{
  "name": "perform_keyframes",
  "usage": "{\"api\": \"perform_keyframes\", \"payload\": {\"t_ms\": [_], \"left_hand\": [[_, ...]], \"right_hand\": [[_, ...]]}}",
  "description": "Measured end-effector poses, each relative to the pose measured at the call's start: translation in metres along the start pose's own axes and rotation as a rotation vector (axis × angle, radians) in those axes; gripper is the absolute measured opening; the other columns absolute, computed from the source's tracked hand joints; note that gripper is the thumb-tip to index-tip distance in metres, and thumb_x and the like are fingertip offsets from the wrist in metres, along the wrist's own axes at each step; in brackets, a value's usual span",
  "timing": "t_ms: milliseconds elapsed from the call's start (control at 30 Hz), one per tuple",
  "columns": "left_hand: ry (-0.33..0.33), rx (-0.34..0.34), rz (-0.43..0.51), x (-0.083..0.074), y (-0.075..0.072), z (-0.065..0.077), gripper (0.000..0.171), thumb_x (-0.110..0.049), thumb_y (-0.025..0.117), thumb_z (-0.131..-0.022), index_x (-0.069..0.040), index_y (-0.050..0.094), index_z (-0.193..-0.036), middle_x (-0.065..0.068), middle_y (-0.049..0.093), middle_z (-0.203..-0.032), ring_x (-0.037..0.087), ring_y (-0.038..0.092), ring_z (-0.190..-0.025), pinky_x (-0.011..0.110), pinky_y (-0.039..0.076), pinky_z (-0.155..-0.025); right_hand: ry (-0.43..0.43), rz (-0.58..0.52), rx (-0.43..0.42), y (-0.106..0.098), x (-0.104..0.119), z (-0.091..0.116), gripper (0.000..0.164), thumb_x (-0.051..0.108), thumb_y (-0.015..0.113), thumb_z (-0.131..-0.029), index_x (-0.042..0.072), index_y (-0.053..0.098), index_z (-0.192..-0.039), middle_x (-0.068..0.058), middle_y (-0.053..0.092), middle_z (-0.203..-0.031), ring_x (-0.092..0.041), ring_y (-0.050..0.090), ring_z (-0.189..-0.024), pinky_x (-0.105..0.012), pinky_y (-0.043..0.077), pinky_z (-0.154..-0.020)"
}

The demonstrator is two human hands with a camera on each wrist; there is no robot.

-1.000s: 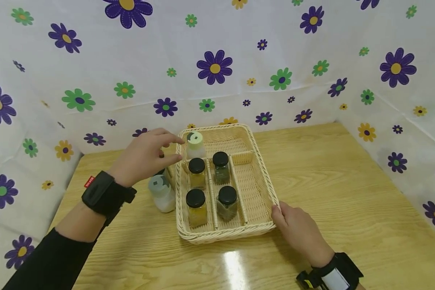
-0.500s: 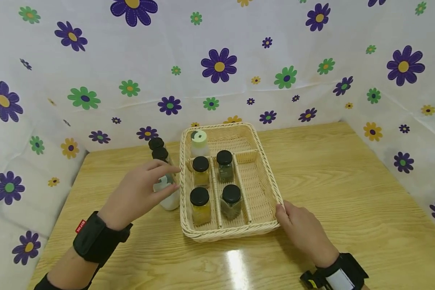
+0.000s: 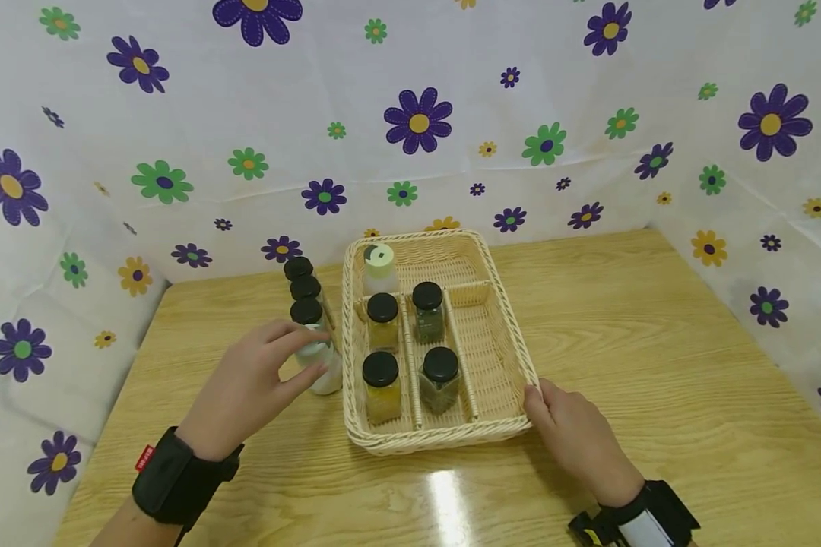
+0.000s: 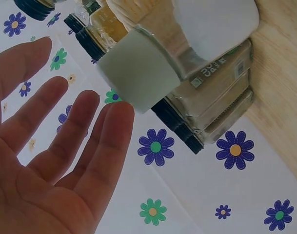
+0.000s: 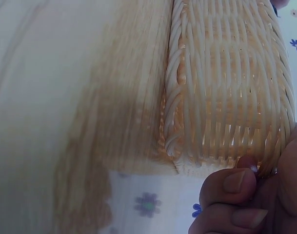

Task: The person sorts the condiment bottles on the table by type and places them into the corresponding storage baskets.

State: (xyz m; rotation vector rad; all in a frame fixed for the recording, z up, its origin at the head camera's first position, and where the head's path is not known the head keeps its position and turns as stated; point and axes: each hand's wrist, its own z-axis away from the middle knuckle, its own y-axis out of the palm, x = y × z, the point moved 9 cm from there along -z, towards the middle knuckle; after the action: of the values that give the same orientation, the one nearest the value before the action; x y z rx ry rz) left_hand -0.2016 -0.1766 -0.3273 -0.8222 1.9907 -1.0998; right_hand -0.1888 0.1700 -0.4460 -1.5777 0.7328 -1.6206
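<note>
My left hand [image 3: 253, 384] reaches to a white jar with a pale lid [image 3: 326, 380] standing left of the wicker basket [image 3: 431, 439]. Its thumb and fingers spread at the lid; in the left wrist view the fingertips [image 4: 120, 113] are right beside that lid [image 4: 138, 68], with a gap to the palm. Around the basket's front right corner, my right hand [image 3: 581, 437] grips the rim, thumb on top; the right wrist view shows fingers curled by the woven wall [image 5: 226, 87]. Behind the white jar, black-lidded jars [image 3: 305, 287] stand in a row.
Inside the divided basket, two jars of yellow contents [image 3: 383, 399] occupy the left slot. Two dark green ones [image 3: 441, 389] sit in the middle slot. A white jar with pale green lid [image 3: 381, 279] is in the back compartment. Flowered cloth [image 3: 417, 182] borders the wooden table [image 3: 622, 319].
My left hand has come away from the basket's back left, moving down and nearer to the pale-lidded jar outside. The right hand keeps its grip on the corner.
</note>
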Motion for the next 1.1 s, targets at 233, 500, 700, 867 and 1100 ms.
{"api": "perform_keyframes", "payload": {"t_ms": [233,500,700,867,1100], "left_hand": [[0.024,-0.035,-0.003,0.0,-0.003,0.0,0.034,-0.02,0.082,-0.083,-0.011,0.073,-0.115,0.003,0.065,-0.101,0.014,0.058,-0.084,0.034,0.051,-0.069],[0.02,-0.032,0.011,0.007,0.002,-0.001,0.035,-0.019,0.083,-0.082,-0.011,0.073,-0.115,0.004,0.066,-0.105,0.019,0.061,-0.091,0.037,0.053,-0.074],[0.012,-0.031,0.02,0.014,0.006,-0.007,0.034,-0.02,0.083,-0.082,-0.011,0.073,-0.113,0.004,0.066,-0.109,0.022,0.062,-0.096,0.04,0.054,-0.078],[-0.009,0.001,-0.002,0.02,0.014,-0.01,0.035,-0.023,0.082,-0.083,-0.011,0.073,-0.115,0.005,0.064,-0.112,0.024,0.062,-0.097,0.04,0.054,-0.077],[-0.022,0.019,-0.025,0.024,0.022,-0.012,0.034,-0.024,0.081,-0.084,-0.013,0.073,-0.115,0.005,0.06,-0.111,0.019,0.059,-0.09,0.036,0.052,-0.073]], "right_hand": [[0.002,0.001,-0.004,0.0,-0.001,-0.001,0.039,0.039,0.034,-0.108,0.012,0.059,-0.097,0.003,0.038,-0.063,-0.017,0.045,-0.06,-0.029,0.031,-0.051],[0.012,-0.013,0.021,0.003,-0.002,0.0,0.039,0.039,0.033,-0.108,0.011,0.059,-0.1,0.004,0.032,-0.063,-0.015,0.041,-0.056,-0.028,0.029,-0.05],[0.003,-0.007,0.009,0.001,-0.001,0.0,0.038,0.038,0.033,-0.108,0.013,0.057,-0.093,0.005,0.032,-0.062,-0.014,0.037,-0.053,-0.027,0.028,-0.049],[0.007,-0.01,0.014,0.002,-0.001,0.001,0.039,0.038,0.033,-0.108,0.012,0.054,-0.089,0.004,0.033,-0.062,-0.014,0.037,-0.054,-0.027,0.029,-0.049],[0.007,-0.011,0.008,0.002,-0.002,0.001,0.039,0.039,0.033,-0.108,0.014,0.05,-0.083,0.004,0.032,-0.061,-0.014,0.035,-0.052,-0.027,0.028,-0.049]]}}
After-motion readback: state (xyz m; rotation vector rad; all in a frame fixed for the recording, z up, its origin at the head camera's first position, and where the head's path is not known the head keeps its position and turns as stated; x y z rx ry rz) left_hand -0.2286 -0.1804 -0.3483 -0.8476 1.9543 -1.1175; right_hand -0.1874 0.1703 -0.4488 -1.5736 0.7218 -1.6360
